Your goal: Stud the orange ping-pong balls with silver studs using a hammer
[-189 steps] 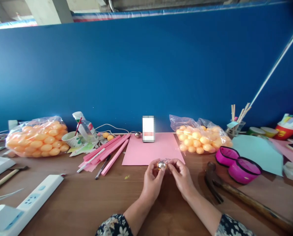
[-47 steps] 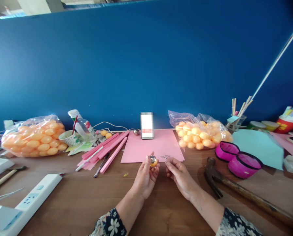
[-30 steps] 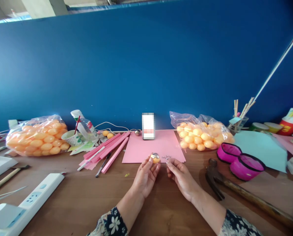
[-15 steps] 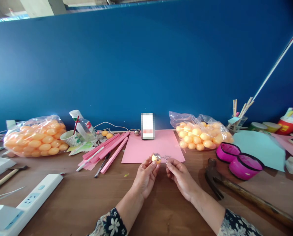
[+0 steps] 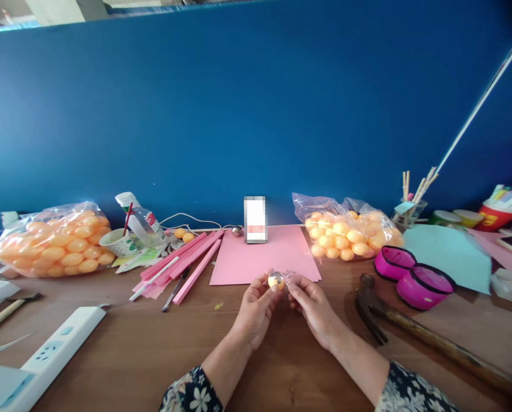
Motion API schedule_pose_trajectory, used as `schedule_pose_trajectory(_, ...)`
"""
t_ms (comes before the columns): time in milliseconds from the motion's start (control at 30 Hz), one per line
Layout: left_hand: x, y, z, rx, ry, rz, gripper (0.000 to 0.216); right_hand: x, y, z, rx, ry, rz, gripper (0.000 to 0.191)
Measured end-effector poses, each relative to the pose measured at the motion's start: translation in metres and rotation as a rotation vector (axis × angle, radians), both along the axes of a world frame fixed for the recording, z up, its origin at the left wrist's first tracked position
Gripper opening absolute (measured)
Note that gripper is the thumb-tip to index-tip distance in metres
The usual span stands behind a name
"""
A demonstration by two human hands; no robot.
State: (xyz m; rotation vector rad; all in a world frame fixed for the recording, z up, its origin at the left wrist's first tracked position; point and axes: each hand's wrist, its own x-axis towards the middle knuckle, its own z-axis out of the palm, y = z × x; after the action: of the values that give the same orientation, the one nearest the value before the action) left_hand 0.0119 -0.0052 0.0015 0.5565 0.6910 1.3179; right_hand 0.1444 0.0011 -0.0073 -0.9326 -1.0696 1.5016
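Note:
Between the thumb and fingers of my left hand (image 5: 256, 309) is a small yellow ball (image 5: 276, 280) with a shiny silver patch on its upper side. My right hand (image 5: 309, 306) pinches a thin silver chain (image 5: 289, 274) right beside the ball. Whether the chain is fastened to the ball I cannot tell. Both hands are over the front edge of a pink paper sheet (image 5: 264, 257). A phone-like white rectangle (image 5: 256, 218), its screen blurred out, stands upright at the back of the sheet, with a small silver ball (image 5: 237, 230) to its left.
Bags of orange balls lie left (image 5: 62, 243) and right (image 5: 345, 234). Pink paper strips (image 5: 182, 257) and a pen (image 5: 176, 289) are left of the sheet. A claw hammer (image 5: 427, 332), magenta bands (image 5: 425, 285) and blue paper (image 5: 448, 252) lie right. A power strip (image 5: 62, 337) is front left.
My right hand has come closer to my left, so the chain now sits against the ball. The view has shifted slightly.

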Motion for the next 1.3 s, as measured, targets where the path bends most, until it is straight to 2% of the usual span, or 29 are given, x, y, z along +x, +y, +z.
schedule_pose_trajectory(233, 0.001, -0.0031, -0.0001, 0.062, 0.166, 0.02, 0.035, -0.001, -0.0005, 0.003, 0.058, -0.009, 0.002, 0.02)
schedule_pose_trajectory(400, 0.0005, -0.0012, -0.0022, 0.041, 0.245, 0.053, 0.05, -0.0014, -0.001, 0.0047, 0.097, -0.061, 0.001, 0.024)
schedule_pose_trajectory(500, 0.0004, -0.0003, -0.0039, 0.05, 0.293, 0.058, 0.052, -0.0013, -0.0011, 0.0047, 0.114, -0.09, -0.004, 0.023)
schedule_pose_trajectory(900, 0.0006, -0.0006, -0.0044, 0.086, 0.377, 0.094, 0.046, 0.0002, -0.0002, 0.0056, 0.106, -0.096, 0.014, 0.023)
schedule_pose_trajectory(1300, 0.0019, 0.0012, -0.0036, 0.055, 0.343, 0.133, 0.043, -0.0005, -0.0012, 0.0037, 0.105, -0.125, -0.012, 0.027)
